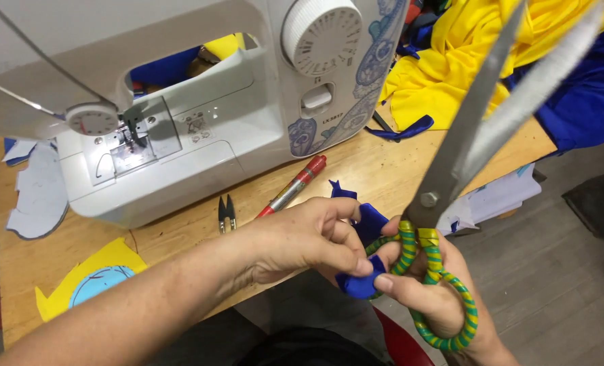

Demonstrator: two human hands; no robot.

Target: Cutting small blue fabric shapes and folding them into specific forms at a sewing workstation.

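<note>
Scissors [451,169] in right hand [431,291] | left hand [308,237] pinching blue cloth [363,281]

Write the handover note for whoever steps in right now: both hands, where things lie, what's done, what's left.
Left hand: pinching a small blue fabric piece at the table edge.
Right hand: through the green-and-yellow wrapped handles of large scissors, blades open and pointing up, away from the fabric.
On the table: sewing machine, thread snips, red marker, yellow and blue cut pieces at left.
Done: cannot tell whether the blue piece has been cut.
Left: the piece is not at the machine's needle.
</note>
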